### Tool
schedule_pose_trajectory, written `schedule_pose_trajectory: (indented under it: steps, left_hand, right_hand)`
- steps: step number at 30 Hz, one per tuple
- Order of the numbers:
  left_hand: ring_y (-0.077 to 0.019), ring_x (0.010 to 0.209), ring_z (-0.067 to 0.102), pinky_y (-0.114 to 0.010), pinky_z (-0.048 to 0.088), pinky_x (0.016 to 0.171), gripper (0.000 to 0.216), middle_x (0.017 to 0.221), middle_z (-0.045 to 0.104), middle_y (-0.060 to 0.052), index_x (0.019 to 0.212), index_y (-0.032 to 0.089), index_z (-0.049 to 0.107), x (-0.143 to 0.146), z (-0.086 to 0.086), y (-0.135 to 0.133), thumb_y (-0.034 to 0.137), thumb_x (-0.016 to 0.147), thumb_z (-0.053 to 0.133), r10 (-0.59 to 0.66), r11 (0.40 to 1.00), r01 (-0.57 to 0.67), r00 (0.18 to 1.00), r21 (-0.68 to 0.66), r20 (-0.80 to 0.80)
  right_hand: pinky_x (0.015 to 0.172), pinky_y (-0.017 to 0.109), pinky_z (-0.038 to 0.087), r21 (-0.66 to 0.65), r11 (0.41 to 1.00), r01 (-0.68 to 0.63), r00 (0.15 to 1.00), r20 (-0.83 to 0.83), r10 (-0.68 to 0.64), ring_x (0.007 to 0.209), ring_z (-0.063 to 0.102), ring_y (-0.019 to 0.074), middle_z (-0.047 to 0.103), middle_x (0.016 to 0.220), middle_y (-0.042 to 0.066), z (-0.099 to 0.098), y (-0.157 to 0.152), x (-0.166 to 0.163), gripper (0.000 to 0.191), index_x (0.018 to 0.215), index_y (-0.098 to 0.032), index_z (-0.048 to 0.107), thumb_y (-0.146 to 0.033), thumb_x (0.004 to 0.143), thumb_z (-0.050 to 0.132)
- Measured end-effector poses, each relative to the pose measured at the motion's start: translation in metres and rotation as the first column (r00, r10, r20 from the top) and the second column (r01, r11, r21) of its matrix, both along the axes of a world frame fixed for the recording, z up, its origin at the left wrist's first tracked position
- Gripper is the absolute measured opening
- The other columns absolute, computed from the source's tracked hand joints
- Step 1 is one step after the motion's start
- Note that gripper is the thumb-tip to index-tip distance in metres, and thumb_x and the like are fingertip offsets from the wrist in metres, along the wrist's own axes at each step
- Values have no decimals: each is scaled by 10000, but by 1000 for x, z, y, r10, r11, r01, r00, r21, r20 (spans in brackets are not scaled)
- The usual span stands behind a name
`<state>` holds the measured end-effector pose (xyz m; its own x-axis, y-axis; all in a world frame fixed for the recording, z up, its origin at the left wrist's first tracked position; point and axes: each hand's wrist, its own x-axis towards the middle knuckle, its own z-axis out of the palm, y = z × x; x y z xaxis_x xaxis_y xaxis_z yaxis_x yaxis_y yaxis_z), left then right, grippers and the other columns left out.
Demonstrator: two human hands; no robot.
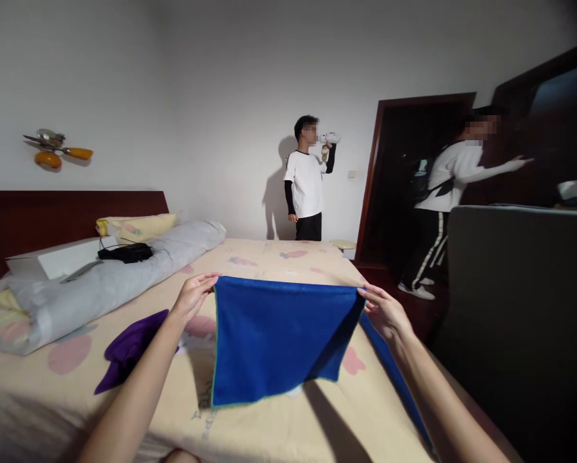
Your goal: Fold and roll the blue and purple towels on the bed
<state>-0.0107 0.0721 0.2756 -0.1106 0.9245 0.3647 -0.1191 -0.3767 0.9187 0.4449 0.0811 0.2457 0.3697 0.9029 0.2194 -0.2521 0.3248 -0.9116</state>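
A blue cloth with a thin green edge hangs stretched between my two hands, above the bed. My left hand pinches its upper left corner. At the upper right corner, the fingers of my right hand are closed on the cloth. Its lower edge hangs near the patterned bed sheet; whether it touches the sheet I cannot tell. Beyond my left forearm lies a crumpled purple cloth. Another blue piece of fabric runs along the bed's right side, partly behind my right forearm.
A rolled grey quilt, a white box and a black bag-like item lie at the left. One person drinks by the far wall; another person leans near the doorway. A dark panel stands at the right.
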Motion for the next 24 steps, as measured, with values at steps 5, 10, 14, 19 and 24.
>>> schedule_pose_trajectory:
  steps: [5, 10, 14, 19, 24]
  left_hand:
    - [-121, 652, 590, -234, 436, 623, 438, 786, 741, -55, 892, 123, 747, 3, 7, -9, 380, 558, 867, 64, 997, -62, 998, 39, -30]
    - [-126, 669, 602, -231, 442, 635, 440, 746, 740, -54, 838, 127, 751, 0, 10, -9, 427, 537, 867, 90, 995, -87, 995, 48, -49]
    - [-124, 680, 608, -228, 442, 632, 406, 785, 747, -59, 813, 132, 747, -7, 13, -8, 417, 548, 860, 110, 993, -105, 989, 54, -94]
    - [-166, 717, 653, -273, 482, 692, 457, 796, 754, -68, 908, 128, 743, -15, 13, -7, 386, 548, 854, 90, 996, -83, 969, 40, -232]
    - [-159, 652, 623, -261, 459, 627, 328, 713, 740, -46, 788, 150, 749, -26, 9, -3, 403, 590, 813, 142, 990, -134, 915, 46, -377]
  right_hand:
    - [495, 270, 490, 34, 999, 12, 991, 133, -17, 583, 630, 152, 700, 704, 45, 1, -1, -1, 506, 885, -152, 703, -370, 460, 869]
    - [638, 306, 511, 105, 992, 63, 913, 395, -100, 739, 652, 197, 749, 845, 71, 9, -8, -1, 486, 894, -173, 756, -482, 523, 816]
    - [616, 288, 456, 155, 982, 110, 796, 578, -180, 660, 596, 183, 718, 693, 37, 23, -12, 4, 364, 727, -206, 765, -485, 501, 824]
    - [523, 265, 407, 313, 946, 80, 489, 815, -311, 555, 568, 158, 656, 602, 30, 39, -17, 7, 549, 704, -207, 733, -742, 631, 628]
    - [519, 262, 412, 370, 929, -14, 296, 889, -349, 515, 534, 139, 632, 593, 40, 51, -23, 11, 690, 670, -197, 697, -838, 707, 444]
